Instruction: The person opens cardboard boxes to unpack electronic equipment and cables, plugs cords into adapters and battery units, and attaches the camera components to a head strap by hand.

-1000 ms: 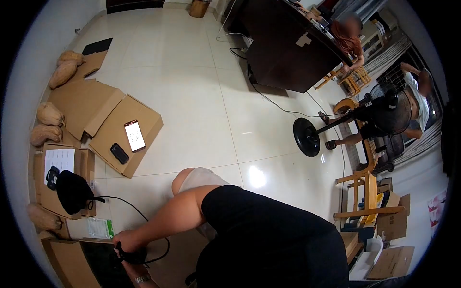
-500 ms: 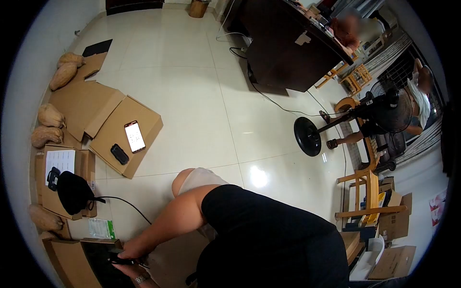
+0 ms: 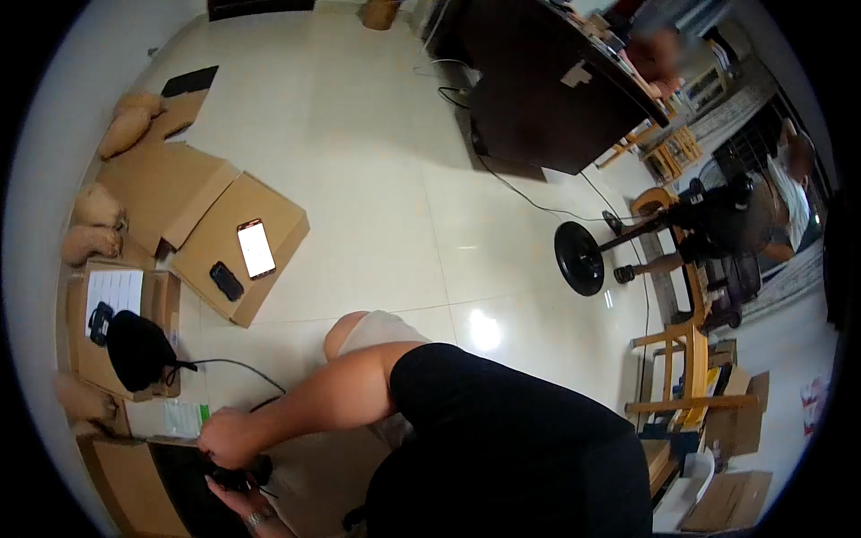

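My left hand [image 3: 235, 502], with a metal-banded watch at its wrist, grips a small black object [image 3: 237, 476] from below; its kind is not clear, and thin black straps or cords hang beside it. Just above it, my right hand [image 3: 226, 438] is closed, fingers bent down toward the object; what they hold is hidden. Both hands are over a black-lined open cardboard box [image 3: 134, 480]. A clear packet with a green edge [image 3: 186, 418] lies beyond my right hand. Farther off is a black dome-shaped thing [image 3: 139, 352], from which a black cable runs toward my forearm.
A lit phone [image 3: 256, 249] and a black case-like item [image 3: 226, 281] lie on a flat cardboard box [image 3: 199, 269]. Several gourds [image 3: 126, 133] line the wall. A standing fan [image 3: 578, 258], a dark desk [image 3: 538, 90] and wooden chairs are across the floor. Two people are at the far side.
My right hand has shifted up and left, from around the black object to just above it, with its fingers bent. My left hand stays at the object. The view has shifted slightly.
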A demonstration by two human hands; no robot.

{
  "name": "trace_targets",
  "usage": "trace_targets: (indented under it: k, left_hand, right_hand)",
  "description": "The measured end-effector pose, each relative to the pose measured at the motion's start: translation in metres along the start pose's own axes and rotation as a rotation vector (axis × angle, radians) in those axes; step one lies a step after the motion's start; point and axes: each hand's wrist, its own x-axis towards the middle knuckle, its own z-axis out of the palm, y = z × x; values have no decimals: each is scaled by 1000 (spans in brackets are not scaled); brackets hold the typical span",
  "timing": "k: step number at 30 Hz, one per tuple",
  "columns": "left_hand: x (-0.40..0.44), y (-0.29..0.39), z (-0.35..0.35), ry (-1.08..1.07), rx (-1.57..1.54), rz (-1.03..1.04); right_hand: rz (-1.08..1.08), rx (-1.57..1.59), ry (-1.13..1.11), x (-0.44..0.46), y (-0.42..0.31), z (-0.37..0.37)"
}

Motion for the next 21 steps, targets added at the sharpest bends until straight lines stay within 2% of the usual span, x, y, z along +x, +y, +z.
trace_targets:
  k: [1, 3, 4, 5, 6, 7, 8, 9, 11, 13, 15, 17, 19, 21]
  left_hand:
    - [-15, 0, 15, -180, 16, -4]
    - [-38, 2, 34, -326, 38, -40]
    - [-41, 1, 35, -292, 43, -70]
    - [-19, -11, 16, -484, 20, -50]
    - [-15, -19, 18, -428, -1, 39]
    - [-14, -22, 16, -475, -40, 50]
    - [-4, -40, 3, -384, 162, 216]
    - [-4, -43, 1, -298, 159, 163]
    - [-3, -50, 1, -124, 135, 57]
    - [-22, -42, 10, -34, 274, 130]
    - [-41, -29, 16, 47, 162, 64]
    - [-44, -26, 15, 54, 135, -3]
    - [-38, -32, 5, 45, 118, 11]
    - [-38, -35, 11, 15, 190, 16]
  right_hand:
    - [77, -79, -28, 1, 0, -7]
    - [187, -144, -105, 0, -3, -22]
    - [215, -130, -156, -1, -3, -31]
    - [183, -170, -162, 2, 6, -22]
    - [240, -111, -195, 1, 2, -29]
    - [264, -46, -265, 0, -3, -37]
    - [267, -110, -303, 1, 3, -29]
    - [270, -134, -393, 2, 3, -34]
    - [272, -152, -383, 9, 13, -26]
    - [293, -81, -392, 16, 10, -22]
    - [290, -89, -367, 14, 3, -18]
    - [260, -111, -387, 14, -1, -11]
    - [351, -54, -431, 15, -12, -6]
    - [338, -108, -458, 17, -5, -5]
